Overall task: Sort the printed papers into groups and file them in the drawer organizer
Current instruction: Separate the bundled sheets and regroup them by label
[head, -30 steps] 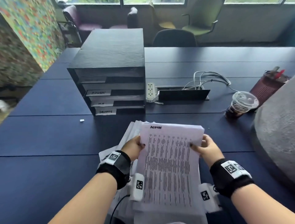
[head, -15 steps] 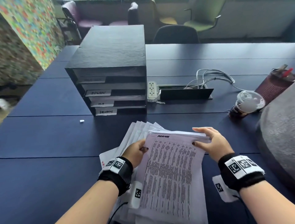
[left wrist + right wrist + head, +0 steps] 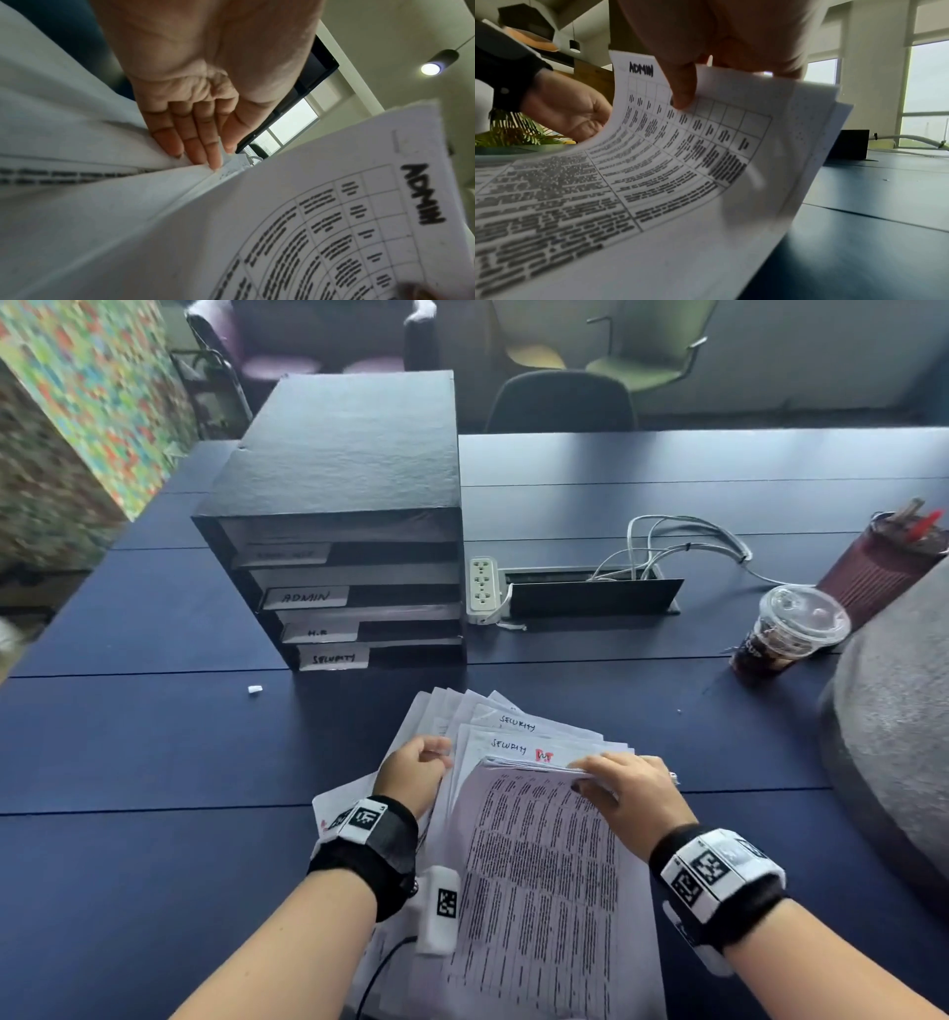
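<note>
The black drawer organizer (image 3: 334, 531) stands at the back left with slots labelled ADMIN, H.R and SECURITY. In front of me a thin stack of printed papers headed ADMIN (image 3: 544, 865) (image 3: 334, 233) (image 3: 654, 162) is lifted off the table. My right hand (image 3: 590, 775) (image 3: 693, 85) pinches its top edge, thumb on the printed face. Beyond it lie fanned sheets marked SECURITY (image 3: 513, 726). My left hand (image 3: 426, 757) (image 3: 197, 150) rests on the left side of that fan with straight fingers.
A white power strip (image 3: 482, 590) and a cable box (image 3: 590, 595) sit right of the organizer. An iced drink cup (image 3: 785, 634) and a maroon pen cup (image 3: 873, 567) stand at the far right, beside a big grey rounded object (image 3: 898, 737). A white scrap (image 3: 255, 689) lies on the left.
My right hand moved from the ADMIN stack's right side to its top edge and drew it toward me, uncovering the SECURITY sheets. My left hand left the stack's edge for the fanned papers.
</note>
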Demonstrator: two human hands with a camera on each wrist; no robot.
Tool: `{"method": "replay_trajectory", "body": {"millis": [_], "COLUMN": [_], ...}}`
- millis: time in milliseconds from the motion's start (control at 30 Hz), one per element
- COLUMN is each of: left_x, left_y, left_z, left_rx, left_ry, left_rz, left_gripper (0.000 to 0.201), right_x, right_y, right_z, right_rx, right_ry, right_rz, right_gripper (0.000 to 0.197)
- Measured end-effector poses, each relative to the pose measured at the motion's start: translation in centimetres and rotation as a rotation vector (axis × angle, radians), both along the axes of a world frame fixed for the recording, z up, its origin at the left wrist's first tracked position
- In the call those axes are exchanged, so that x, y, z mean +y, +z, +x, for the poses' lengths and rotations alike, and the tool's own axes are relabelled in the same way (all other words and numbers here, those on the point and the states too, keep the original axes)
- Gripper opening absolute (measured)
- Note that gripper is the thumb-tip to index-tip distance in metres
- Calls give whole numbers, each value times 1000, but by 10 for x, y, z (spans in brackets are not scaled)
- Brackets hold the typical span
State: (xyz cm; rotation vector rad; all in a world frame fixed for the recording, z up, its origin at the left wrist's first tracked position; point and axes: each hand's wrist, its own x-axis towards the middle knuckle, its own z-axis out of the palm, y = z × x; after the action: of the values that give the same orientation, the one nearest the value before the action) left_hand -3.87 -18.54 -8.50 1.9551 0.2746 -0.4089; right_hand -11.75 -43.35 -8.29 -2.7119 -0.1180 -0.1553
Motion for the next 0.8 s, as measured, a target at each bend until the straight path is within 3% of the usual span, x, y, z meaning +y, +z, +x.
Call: {"method": "replay_trajectory", "body": {"millis": [100,200,267,400,467,567,700,800], "left_x": [-5,-11,-13,-13,-14,-17,-19,-16], "left_y": [-3,-6,-7,-5,-4,1,10,9], "left_z": [0,-2,-1,2,2,-2,-10,-9], "left_rx": [-20,-22,-37,-79,-92,-50,117,82], "left_ry": [-30,-61,-96,-138,-178,-264,-237,-198], "left_rz": [51,76,140,180,176,14,-282,-234], "left_gripper": [29,39,40,31,25,18,7,43], "right_x": [-2,-2,0,6,7,5,2,4], "right_y": [-2,2,6,8,8,5,0,-3], "right_z": [0,3,5,7,8,8,11,14], "right_rx": [-106,-157,-134,-61,-29,-34,-81,-112], "right_ry": [19,65,76,79,66,74,76,90], "right_rz": [-1,-11,-27,-6,24,14,21,28], "right_gripper": [23,13,7,19,14,9,6,7]}}
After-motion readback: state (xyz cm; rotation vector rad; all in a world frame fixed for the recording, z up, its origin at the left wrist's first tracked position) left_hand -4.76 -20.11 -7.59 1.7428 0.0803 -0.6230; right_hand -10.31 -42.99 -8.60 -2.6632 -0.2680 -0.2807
